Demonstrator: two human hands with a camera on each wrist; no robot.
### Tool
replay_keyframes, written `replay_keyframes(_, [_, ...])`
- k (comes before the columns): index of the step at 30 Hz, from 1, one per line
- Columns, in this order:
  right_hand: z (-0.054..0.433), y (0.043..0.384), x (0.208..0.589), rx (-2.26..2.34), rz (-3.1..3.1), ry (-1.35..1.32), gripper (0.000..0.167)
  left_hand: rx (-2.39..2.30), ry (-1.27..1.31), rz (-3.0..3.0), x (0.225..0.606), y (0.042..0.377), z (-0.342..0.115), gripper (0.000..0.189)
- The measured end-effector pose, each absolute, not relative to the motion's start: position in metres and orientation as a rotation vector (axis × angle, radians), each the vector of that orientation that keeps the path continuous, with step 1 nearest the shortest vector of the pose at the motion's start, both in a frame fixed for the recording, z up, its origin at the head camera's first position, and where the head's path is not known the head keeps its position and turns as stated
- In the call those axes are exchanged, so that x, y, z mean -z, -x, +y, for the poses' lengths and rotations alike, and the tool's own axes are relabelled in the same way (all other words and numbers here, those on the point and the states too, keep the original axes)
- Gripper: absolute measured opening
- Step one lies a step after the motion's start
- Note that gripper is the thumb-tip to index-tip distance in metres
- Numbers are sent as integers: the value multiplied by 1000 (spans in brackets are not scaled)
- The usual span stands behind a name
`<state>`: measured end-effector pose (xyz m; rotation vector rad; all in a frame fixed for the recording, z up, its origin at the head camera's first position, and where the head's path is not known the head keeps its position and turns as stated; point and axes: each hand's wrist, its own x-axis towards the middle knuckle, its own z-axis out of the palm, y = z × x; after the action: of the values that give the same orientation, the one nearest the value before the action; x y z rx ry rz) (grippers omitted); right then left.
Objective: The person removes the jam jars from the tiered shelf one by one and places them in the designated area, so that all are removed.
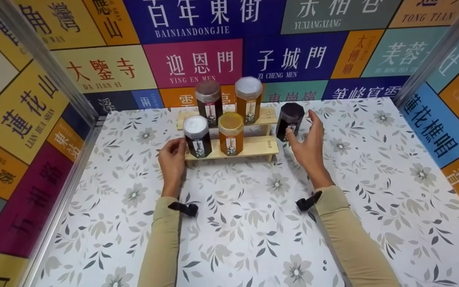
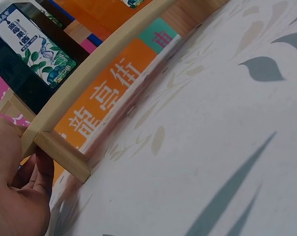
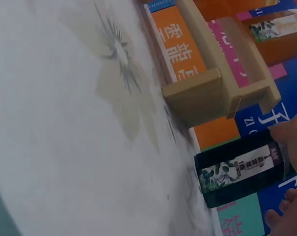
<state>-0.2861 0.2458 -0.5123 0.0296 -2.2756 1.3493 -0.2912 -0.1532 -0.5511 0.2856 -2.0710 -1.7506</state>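
A two-step wooden rack [image 1: 253, 149] stands on the table. My left hand [image 1: 172, 159] grips the left end of its lower step, fingers curled under the board [image 2: 65, 105] in the left wrist view. On that step stand a dark jar with a white lid [image 1: 197, 137] and an amber jar with a yellowish lid [image 1: 231, 137]. The upper step bears a dark jar with a brown lid [image 1: 208, 101] and an amber jar with a white lid [image 1: 249, 97]. Right of the rack stands a dark-lidded jar [image 3: 236, 172]; my right hand [image 1: 308, 145] has its thumb at it, fingers spread apart from its side.
The table [image 1: 229, 231] has a white floral cover. Colourful panels with large lettering [image 1: 197, 61] rise behind the rack and along both sides. Metal posts [image 1: 50, 59] stand at the corners. A black strap with a small camera [image 1: 183, 208] sits on each wrist.
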Motion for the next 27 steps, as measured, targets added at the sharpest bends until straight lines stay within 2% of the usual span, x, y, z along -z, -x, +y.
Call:
replay_keyframes(9, [205, 272, 484, -1371, -2070, -266, 65, 1771, -281, -2033, 553, 291, -154, 14])
replay_keyframes(20, [148, 261, 476, -1576, -2013, -515, 66, 1792, -246, -2024, 551, 290, -157, 14])
replay_keyframes(27, [122, 261, 481, -1519, -2099, -595, 60, 1787, -222, -2042, 550, 289, -156, 15])
